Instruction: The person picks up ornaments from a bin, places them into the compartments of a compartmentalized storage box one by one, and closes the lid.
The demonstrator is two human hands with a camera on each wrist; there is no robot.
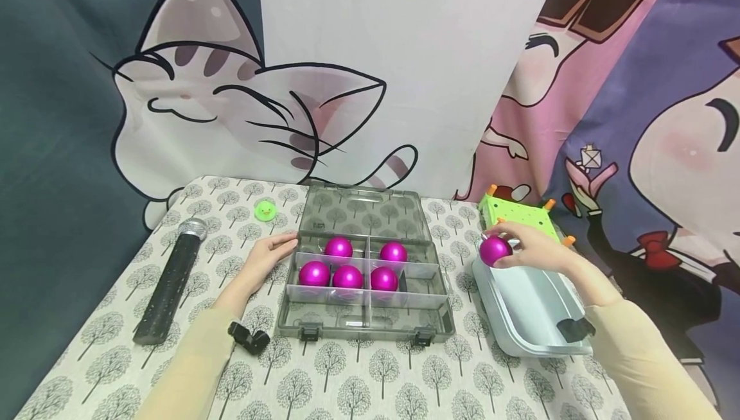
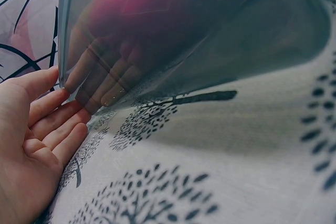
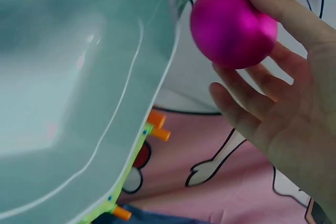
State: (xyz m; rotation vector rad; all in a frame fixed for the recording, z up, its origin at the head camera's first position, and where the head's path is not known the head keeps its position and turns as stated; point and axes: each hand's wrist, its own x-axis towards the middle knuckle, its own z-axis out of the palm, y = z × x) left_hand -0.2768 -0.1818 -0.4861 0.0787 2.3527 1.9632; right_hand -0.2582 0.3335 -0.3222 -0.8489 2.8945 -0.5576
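My right hand holds a shiny magenta ball above the far left rim of a pale blue bin. In the right wrist view the thumb and fingers pinch that ball, clear of the bin's wall. A grey see-through compartment box lies with its lid tipped back. Several magenta balls sit in its back and middle compartments; the front ones hold none. At the box's left side rests my left hand, its fairly straight fingertips touching the wall.
A black microphone lies at the left. Behind it sits a small green duck toy. Past the bin is a green board with orange pegs. A tree-print cloth covers the table, and a cartoon curtain hangs behind.
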